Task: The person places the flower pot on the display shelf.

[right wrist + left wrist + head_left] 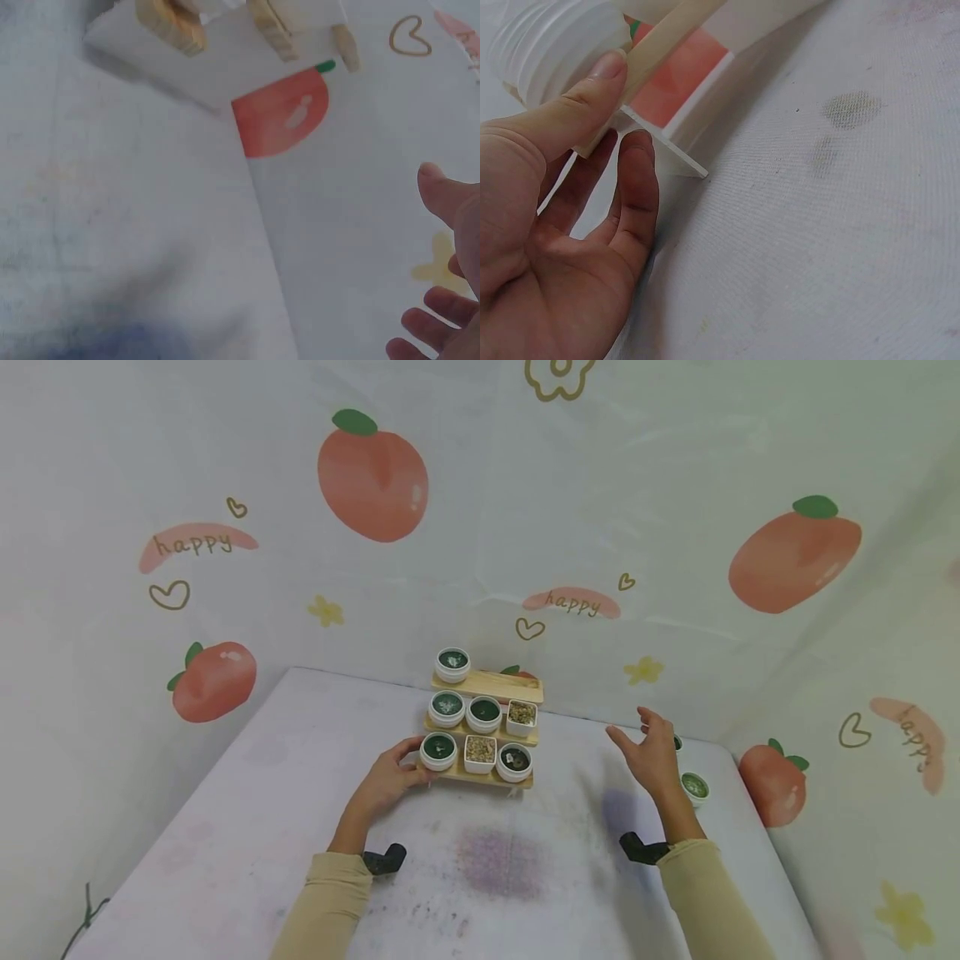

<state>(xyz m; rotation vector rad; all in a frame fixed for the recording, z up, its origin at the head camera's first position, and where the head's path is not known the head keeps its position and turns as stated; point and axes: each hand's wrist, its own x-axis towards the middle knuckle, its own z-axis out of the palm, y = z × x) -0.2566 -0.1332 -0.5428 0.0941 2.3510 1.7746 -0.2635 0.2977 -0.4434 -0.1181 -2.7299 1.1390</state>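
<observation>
A three-tiered wooden stand [517, 685] carries round and square white pots. My left hand [390, 777] is at its lower left corner, beside a round pot with dark green contents [438, 750]. In the left wrist view, my thumb lies against the wooden tier's edge below the ribbed white pot [562, 45]; my fingers curl underneath, partly hidden. A square pot with pale grainy contents [480, 752] and a round dark-filled pot [514, 762] share the bottom tier. My right hand [654, 756] hovers right of the stand, fingers spread, holding nothing.
On the table's right side, a green-filled pot [695, 787] stands near my right forearm, with another dark green one [678, 743] partly behind my hand. A fruit-printed white cloth [465, 527] hangs behind the table. Black curved pieces [386, 858] are at both wrists.
</observation>
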